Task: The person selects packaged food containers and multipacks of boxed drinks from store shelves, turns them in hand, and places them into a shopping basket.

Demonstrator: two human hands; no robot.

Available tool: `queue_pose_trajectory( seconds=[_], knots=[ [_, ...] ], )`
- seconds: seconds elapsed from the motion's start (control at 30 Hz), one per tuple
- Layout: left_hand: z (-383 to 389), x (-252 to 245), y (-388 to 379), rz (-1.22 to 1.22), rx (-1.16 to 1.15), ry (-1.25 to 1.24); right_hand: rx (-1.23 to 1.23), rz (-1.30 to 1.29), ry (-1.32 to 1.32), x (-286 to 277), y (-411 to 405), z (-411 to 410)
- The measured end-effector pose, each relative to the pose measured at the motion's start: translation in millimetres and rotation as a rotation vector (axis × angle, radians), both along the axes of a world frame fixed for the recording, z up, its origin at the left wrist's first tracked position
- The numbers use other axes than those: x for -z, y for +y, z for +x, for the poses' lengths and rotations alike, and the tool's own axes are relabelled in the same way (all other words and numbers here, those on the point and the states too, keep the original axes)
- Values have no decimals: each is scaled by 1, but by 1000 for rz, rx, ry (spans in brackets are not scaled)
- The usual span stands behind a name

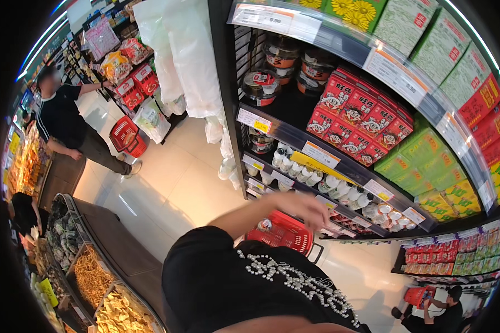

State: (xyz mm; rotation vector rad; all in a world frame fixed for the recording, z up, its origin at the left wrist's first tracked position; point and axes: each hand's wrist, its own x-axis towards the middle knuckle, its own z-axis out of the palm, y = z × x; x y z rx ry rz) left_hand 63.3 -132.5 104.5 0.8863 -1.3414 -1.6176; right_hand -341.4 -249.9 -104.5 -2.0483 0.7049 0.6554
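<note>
My left hand (302,208) reaches out in front of the lower shelves, blurred, with its fingers loosely bent and nothing visible in it. Behind and below it is a red plastic shopping basket (285,235) with a small packaged item (264,224) inside; my black shirt hides its near part. My right hand is out of view. Nearest the left hand on the shelving are white bottles (304,172) and dark-capped bottles (350,195). Above them are red drink cartons (358,116) and clear-lidded bowls (261,87).
Green boxes (429,158) and yellow boxes (462,197) fill the shelf's right side. Plastic bag rolls (191,58) hang at its left end. A person (62,112) stands near another red basket (128,135). Dried-goods bins (91,274) line the lower left. Another person (446,312) crouches lower right.
</note>
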Motion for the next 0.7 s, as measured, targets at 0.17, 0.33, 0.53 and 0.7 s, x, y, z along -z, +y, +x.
queue_pose_trajectory(
  seconds=[0.17, 0.33, 0.53, 0.7],
  knots=[
    [107, -105, 42, -898, -1557, -1328, 154, -89, -154, 36, 26, 16],
    [164, -87, 4, -444, -1663, -1951, 40, 178, -358, 120, -5, 19],
    [155, -73, 16, -318, -1546, -1846, 209, 375, -203, 14, 11, 20],
    [149, -78, 12, -668, -1392, -1701, 127, 385, -294, -10, 16, 33]
  ],
)
